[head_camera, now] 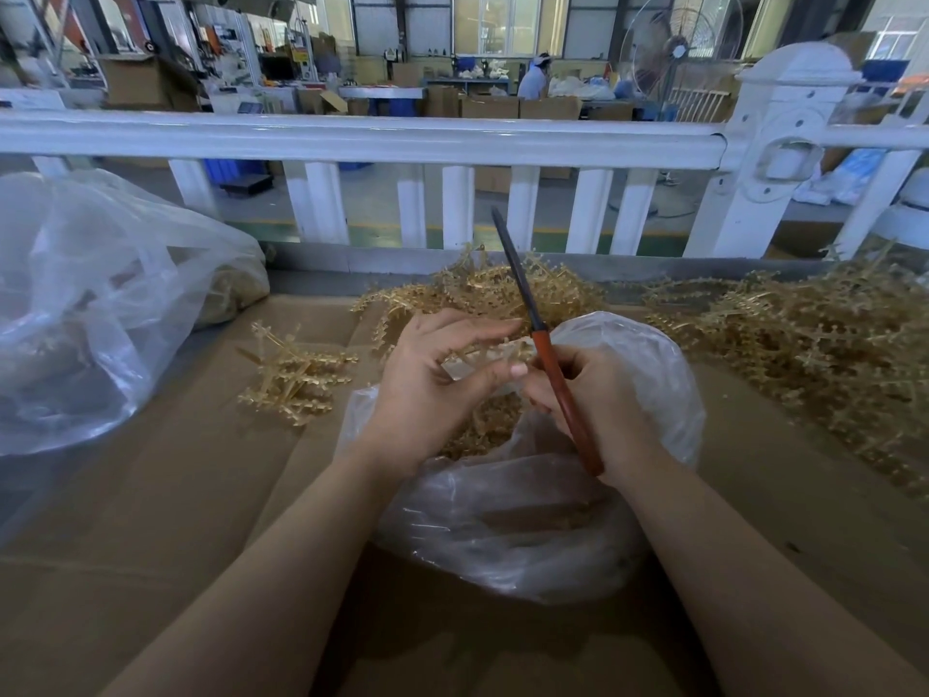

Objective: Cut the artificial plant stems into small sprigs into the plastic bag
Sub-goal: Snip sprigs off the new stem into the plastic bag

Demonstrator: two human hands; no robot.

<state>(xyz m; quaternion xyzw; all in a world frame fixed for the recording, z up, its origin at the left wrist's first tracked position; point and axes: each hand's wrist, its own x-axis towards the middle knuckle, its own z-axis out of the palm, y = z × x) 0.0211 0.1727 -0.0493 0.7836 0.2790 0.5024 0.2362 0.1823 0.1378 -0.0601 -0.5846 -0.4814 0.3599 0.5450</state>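
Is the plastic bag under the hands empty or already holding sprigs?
Holding sprigs: tan cut pieces show through the plastic bag's open mouth below both hands.

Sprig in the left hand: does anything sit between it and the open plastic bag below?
Nothing visible does. The left hand pinches the sprig right above the mouth of the plastic bag, which already holds cut pieces. The right hand grips the scissors beside the sprig, blades pointing up and away, not under it.

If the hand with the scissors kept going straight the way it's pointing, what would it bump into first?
The right hand points toward the left hand, so it would likely meet the plant stem held there first, over the plastic bag. Depth is hard to judge from this one view.
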